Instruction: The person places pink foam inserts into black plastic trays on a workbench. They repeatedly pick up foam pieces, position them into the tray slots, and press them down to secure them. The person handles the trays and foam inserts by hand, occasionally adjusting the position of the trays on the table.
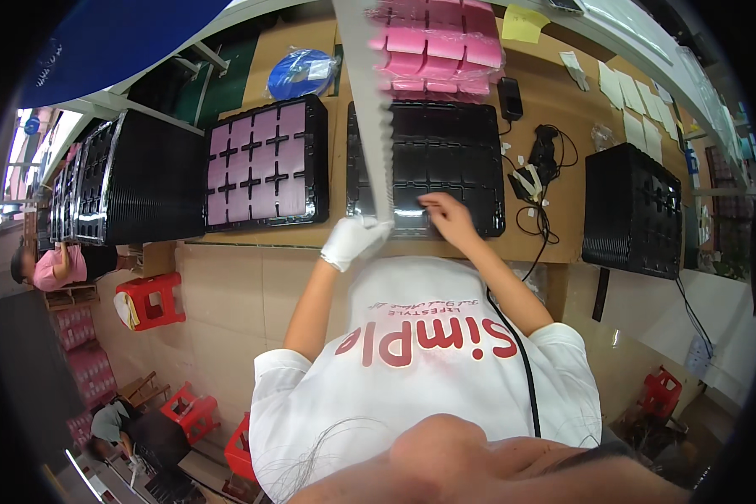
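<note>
My left hand (353, 241), in a white glove, is closed at the lower end of a long pale strip (370, 109) with a scalloped edge. The strip rises across the view and covers part of a black plastic tray (454, 172) with several compartments. Bare, my right hand (450, 220) hovers over or touches the tray's near edge, its fingers loosely bent and apart, with nothing visible in them. Left of this tray sits another black tray (317, 160) holding pink-mauve pieces (265, 160) in its compartments.
Tall stacks of black trays stand at left (155, 176) and right (617, 210). Behind the middle tray lie plastic-wrapped pink pieces (441, 46) and a blue roll (301, 74). A black adapter (510, 99), cables (544, 160) and white gloves (634, 92) lie to the right.
</note>
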`<state>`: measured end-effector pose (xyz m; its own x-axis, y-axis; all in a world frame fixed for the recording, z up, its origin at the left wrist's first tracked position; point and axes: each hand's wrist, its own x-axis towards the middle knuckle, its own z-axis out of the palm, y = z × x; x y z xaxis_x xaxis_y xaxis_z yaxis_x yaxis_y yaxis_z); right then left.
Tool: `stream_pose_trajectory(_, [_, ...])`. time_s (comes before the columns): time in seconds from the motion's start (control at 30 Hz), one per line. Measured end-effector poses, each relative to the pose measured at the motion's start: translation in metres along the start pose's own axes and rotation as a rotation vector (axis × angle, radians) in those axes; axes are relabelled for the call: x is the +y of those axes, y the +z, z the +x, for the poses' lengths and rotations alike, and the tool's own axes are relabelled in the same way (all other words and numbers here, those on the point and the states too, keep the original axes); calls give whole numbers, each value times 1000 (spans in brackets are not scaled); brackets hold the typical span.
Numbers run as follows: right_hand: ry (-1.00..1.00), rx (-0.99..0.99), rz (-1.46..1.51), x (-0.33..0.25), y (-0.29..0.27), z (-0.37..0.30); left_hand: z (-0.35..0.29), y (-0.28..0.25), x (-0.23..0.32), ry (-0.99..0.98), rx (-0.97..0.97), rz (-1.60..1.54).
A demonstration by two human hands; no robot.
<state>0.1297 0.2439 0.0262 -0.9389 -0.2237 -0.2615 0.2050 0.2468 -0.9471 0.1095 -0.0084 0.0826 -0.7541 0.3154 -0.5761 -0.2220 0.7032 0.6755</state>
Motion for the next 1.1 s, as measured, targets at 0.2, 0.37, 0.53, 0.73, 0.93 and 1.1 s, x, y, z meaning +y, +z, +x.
stream_pose_trajectory(0.2, [-41, -436, 216, -7, 43, 16, -4, -6, -7, 170, 168, -921])
stream_pose_trajectory(0.37, [65, -348, 257, -29, 48, 17, -2, -21, 2, 266, 223, -1385])
stream_pose_trajectory(0.53, [14, -75, 343, -49, 48, 30, -19, 16, 10, 99, 131, -333])
stream_pose_trajectory(0.73, [128, -146, 531, -29, 42, 40, 12, 14, 4, 76, 379, -1148])
stream_pose_trajectory(0.93, [93, -259, 345, -9, 48, 28, 21, 1, 4, 87, 417, -1348])
stream_pose_trajectory(1.1, [120, -192, 337, -14, 53, 27, 26, 12, -13, -7, 279, -1018])
